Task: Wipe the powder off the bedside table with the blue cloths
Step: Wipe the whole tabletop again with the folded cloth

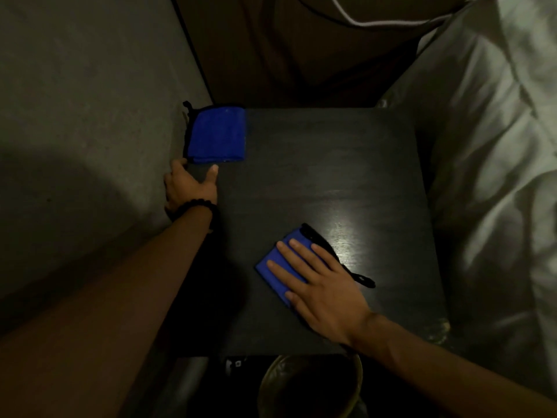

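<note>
The dark bedside table (316, 164) fills the middle of the view, with a faint pale sheen across its top and specks of powder (438, 327) at its near right corner. A folded blue cloth (217, 134) lies at the far left corner. My left hand (190, 185) rests at the table's left edge just below that cloth, fingers apart, holding nothing. A second folded blue cloth (283, 267) with black trim lies near the front. My right hand (319, 285) presses flat on it, fingers spread.
A grey wall (84, 116) runs close along the table's left side. White bedding (497, 176) rises at the right. A round bin or bowl (310, 387) sits below the table's front edge. A brown headboard (286, 55) stands behind.
</note>
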Action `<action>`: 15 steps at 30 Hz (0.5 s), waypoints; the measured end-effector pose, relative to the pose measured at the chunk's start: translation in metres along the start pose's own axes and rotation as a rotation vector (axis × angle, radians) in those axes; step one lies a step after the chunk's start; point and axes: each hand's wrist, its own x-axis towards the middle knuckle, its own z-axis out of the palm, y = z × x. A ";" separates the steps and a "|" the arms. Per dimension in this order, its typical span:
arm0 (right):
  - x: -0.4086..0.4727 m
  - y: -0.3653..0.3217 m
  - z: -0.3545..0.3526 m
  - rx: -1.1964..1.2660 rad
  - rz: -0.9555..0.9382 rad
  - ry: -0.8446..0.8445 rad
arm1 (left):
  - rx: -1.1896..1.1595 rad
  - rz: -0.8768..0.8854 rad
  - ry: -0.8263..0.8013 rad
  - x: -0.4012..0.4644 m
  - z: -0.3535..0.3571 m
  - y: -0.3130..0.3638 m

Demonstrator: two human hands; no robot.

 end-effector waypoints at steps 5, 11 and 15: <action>-0.015 0.021 0.000 -0.046 0.063 -0.002 | 0.023 -0.066 0.037 0.000 0.006 0.007; -0.040 0.054 0.000 -0.083 0.179 0.011 | -0.020 -0.057 0.002 0.002 0.007 0.003; -0.056 0.073 -0.004 -0.094 0.260 0.007 | -0.033 -0.067 -0.020 0.002 0.006 0.003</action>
